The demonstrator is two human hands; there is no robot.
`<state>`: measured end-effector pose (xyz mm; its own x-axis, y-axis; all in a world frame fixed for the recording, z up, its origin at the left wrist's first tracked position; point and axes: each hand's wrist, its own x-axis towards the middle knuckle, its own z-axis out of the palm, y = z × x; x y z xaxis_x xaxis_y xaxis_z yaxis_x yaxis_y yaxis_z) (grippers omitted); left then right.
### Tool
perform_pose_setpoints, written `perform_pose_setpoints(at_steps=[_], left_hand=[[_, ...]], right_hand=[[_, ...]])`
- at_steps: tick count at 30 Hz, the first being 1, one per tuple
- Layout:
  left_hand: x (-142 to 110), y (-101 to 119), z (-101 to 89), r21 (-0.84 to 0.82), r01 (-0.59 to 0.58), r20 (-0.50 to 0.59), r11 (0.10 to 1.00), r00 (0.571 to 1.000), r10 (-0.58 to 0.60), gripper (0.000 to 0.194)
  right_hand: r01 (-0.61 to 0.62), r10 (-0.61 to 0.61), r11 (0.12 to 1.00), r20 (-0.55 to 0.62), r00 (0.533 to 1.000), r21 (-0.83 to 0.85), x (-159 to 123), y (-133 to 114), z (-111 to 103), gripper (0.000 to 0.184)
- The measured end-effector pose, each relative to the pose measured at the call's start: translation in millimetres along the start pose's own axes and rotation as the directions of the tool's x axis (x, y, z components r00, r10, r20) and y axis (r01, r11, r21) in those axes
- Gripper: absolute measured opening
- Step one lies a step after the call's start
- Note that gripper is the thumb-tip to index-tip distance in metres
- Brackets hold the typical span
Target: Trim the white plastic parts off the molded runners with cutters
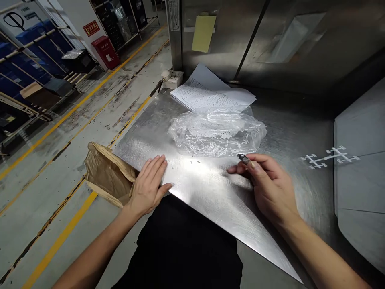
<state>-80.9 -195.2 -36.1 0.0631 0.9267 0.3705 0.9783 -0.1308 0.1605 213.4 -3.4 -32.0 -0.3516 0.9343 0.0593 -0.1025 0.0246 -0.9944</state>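
Observation:
My left hand (148, 182) lies flat and open on the near edge of a shiny metal table (210, 200), fingers together and stretched out. My right hand (266, 182) rests on the table to the right, fingers curled round a small dark metal tool (243, 159) whose tip points left. Just beyond both hands lies a crumpled clear plastic bag (216, 132) with small pale parts inside. A few tiny pale bits (195, 162) lie loose on the metal between the hands and the bag.
A stack of printed papers (210, 94) lies behind the bag. A brown paper bag (106, 174) hangs off the table's left edge. A white plastic sprue (329, 156) lies at right near a grey panel (361, 180). Yellow floor lines and racks are at left.

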Motion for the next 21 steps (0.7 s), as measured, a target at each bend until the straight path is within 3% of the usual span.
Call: perform_pose_setpoints(at_steps=[6,10,13,15,17,19,21], left_hand=[[24.0,41.6,30.5,-0.140,-0.077,0.055,0.987,0.995,0.085,0.092],[28.7,55.9,27.0,-0.318,-0.091,-0.054,0.944,0.995,0.078,0.088],[8.8,55.6,13.2,-0.518,-0.057,-0.164,0.854,0.986,-0.034,0.069],[-14.1,54.3,2.7,-0.674,0.074,-0.132,0.735,0.967,-0.219,0.051],[-37.4,54.6,-5.1,-0.797,0.265,0.000,0.543,0.899,-0.438,0.037],[-54.4,56.4,-7.5,-0.858,0.398,0.128,0.325,0.778,-0.615,0.030],[-60.8,58.3,-3.1,-0.896,0.440,0.264,0.061,0.638,-0.723,0.029]], right_hand=[[-0.011,0.008,1.000,0.136,0.991,0.020,5.5,6.4,40.9,0.034],[0.001,-0.013,0.998,0.204,0.979,0.056,17.4,12.1,79.2,0.034],[0.030,-0.042,0.998,0.202,0.978,0.062,23.3,15.6,99.5,0.032],[0.044,-0.054,0.998,0.211,0.976,0.052,25.0,16.1,107.0,0.032],[0.041,-0.047,0.999,0.253,0.966,0.026,25.1,14.4,111.8,0.031],[0.023,-0.022,1.000,0.313,0.950,0.003,23.5,11.3,116.0,0.030],[-0.002,0.000,1.000,0.368,0.930,0.004,18.9,8.1,120.9,0.027]])
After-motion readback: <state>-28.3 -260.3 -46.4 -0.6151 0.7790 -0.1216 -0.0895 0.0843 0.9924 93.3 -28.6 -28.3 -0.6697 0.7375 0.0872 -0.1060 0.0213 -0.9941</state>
